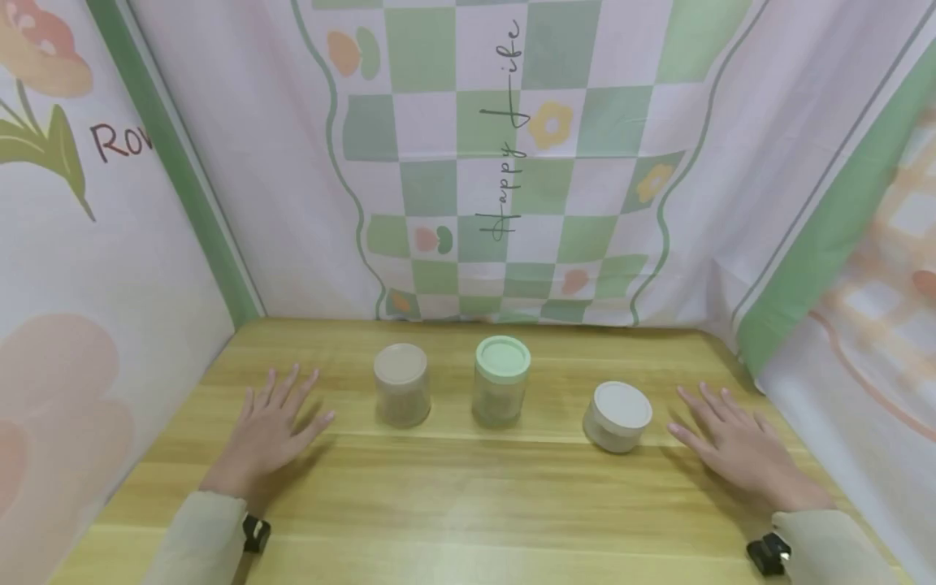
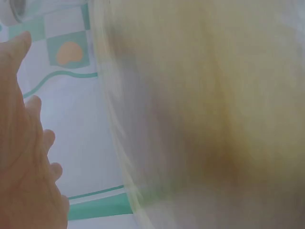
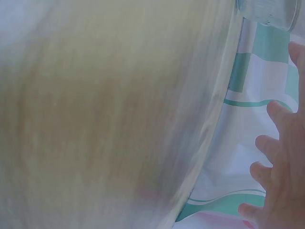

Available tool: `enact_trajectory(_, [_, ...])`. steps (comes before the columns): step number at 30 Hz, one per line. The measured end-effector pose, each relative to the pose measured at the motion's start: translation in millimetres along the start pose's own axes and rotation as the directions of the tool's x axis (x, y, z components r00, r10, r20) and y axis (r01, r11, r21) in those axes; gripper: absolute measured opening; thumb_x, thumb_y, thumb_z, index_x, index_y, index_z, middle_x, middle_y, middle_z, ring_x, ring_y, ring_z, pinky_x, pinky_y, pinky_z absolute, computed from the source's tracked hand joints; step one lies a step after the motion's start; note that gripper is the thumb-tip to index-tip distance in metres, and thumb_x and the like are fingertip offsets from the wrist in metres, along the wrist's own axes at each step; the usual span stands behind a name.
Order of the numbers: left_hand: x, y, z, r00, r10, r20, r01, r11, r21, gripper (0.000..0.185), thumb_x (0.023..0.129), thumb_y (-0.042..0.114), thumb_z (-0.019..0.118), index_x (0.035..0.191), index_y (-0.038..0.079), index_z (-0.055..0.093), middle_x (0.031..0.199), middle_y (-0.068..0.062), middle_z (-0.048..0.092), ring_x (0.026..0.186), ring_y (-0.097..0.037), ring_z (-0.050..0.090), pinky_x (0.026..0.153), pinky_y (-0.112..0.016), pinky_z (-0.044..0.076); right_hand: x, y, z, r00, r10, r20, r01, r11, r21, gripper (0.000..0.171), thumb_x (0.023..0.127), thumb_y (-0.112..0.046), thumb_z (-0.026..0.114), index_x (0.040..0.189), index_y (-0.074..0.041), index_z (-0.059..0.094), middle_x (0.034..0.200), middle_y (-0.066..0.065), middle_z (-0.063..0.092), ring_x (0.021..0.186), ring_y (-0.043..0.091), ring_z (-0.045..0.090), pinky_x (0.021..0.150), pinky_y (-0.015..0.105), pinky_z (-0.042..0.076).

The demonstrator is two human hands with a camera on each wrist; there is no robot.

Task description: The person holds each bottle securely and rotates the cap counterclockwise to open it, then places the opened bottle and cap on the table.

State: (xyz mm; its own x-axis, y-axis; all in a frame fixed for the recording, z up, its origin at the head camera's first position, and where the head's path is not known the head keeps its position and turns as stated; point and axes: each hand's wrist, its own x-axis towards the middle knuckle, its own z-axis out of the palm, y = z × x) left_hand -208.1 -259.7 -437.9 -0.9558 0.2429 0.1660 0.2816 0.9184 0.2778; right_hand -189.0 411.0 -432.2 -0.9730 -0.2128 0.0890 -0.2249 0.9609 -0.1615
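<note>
Three lidded clear jars stand upright on the wooden table. On the left is a tall jar with a beige lid (image 1: 401,386); in the middle, a tall jar with a mint green lid (image 1: 501,382); to the right, a short jar with a white lid (image 1: 617,416). My left hand (image 1: 270,431) is spread, palm down, over the table left of the beige-lidded jar, holding nothing. Fingers apart, my right hand (image 1: 738,443) is just right of the white-lidded jar and holds nothing. Part of a jar (image 3: 271,10) shows at the top of the right wrist view.
The wooden table (image 1: 453,504) runs back to a hanging cloth (image 1: 483,162) with green and white checks. Printed cloth also hangs along the left (image 1: 66,268) and right sides. Each wrist wears a black band below a light sleeve (image 1: 197,540).
</note>
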Motion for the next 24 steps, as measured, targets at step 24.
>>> enact_trajectory(24, [3.4,-5.5,7.3,0.996,-0.023,0.082,0.053,0.920,-0.388,0.088,0.100,0.053,0.053,0.162,0.019,-0.001,0.166,-0.019,0.003,0.147,-0.051,0.002,0.106,-0.078,0.004,5.5,-1.9,-7.9,0.986,-0.074,-0.147,0.092,0.988,0.120,0.063,0.106,-0.036,0.049,0.159,-0.009,0.027,0.158,0.031,0.020,0.144,0.053,0.013,0.105,0.079,0.009])
